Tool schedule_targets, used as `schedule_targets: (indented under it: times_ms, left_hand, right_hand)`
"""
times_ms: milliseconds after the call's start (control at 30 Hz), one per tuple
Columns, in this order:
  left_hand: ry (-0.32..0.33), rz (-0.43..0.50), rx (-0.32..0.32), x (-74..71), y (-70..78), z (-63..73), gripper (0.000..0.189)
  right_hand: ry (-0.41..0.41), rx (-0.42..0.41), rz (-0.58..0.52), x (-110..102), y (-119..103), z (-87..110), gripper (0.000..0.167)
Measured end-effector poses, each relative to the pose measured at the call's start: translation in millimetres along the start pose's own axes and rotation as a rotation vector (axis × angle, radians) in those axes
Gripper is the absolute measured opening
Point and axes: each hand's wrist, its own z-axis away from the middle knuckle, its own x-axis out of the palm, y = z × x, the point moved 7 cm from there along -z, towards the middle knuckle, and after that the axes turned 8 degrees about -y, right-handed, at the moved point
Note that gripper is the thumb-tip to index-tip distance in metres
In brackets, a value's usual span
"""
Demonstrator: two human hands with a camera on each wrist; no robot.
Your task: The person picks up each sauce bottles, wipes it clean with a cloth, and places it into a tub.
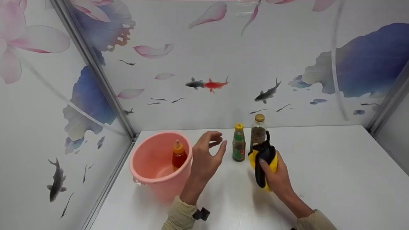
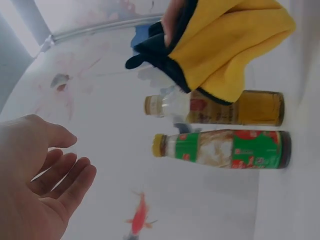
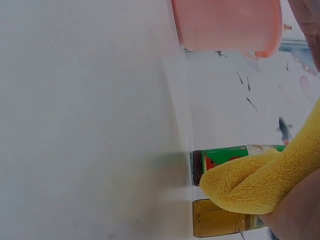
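Note:
My right hand (image 1: pixel 278 179) grips a bunched yellow and black cloth (image 1: pixel 263 166), lifted above the table in front of the bottles. In the right wrist view a fold of the yellow cloth (image 3: pixel 245 185) hangs down. My left hand (image 1: pixel 206 156) is raised beside the bucket, fingers relaxed and apart from the thumb, holding nothing. Between the hands and farther back stands a small bottle with a yellow cap and green label (image 1: pixel 238 143). Right of it is a taller clear bottle with a gold cap (image 1: pixel 259 127), partly hidden by the cloth.
A pink bucket (image 1: pixel 140 172) stands on the left of the white table (image 1: pixel 338 179), close by my left forearm. Inside it is a squeeze bottle (image 1: pixel 179 156) with red contents and a yellow top. Printed wall panels (image 1: pixel 204 108) border the table behind and at the left.

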Motion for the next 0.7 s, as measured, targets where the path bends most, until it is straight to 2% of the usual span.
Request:
schedule_targets:
  times_ms: [133, 300, 467, 567, 700]
  left_hand:
    - [-0.090, 0.060, -0.065, 36.8, -17.3, -0.2, 0.031]
    - [-0.137, 0.073, -0.167, 70.0, -42.0, -0.3, 0.035]
    - [-0.157, 0.095, -0.232, 96.0, -63.7, 1.2, 0.048]
    - [-0.165, 0.108, -0.270, 109.1, -74.2, 3.0, 0.058]
    - [-0.184, 0.075, -0.322, 123.9, -84.5, 3.0, 0.066]
  right_hand:
    - [0.010, -0.002, -0.002, -2, 1, -0.1, 0.040]
    - [0.028, -0.026, 0.007, -4, 3, -1.3, 0.038]
    - [0.046, -0.055, 0.002, -5, 4, -2.9, 0.034]
    - [0.039, -0.043, 0.008, -4, 5, -2.7, 0.035]
    - [0.038, -0.043, 0.002, -6, 5, -3.4, 0.034]
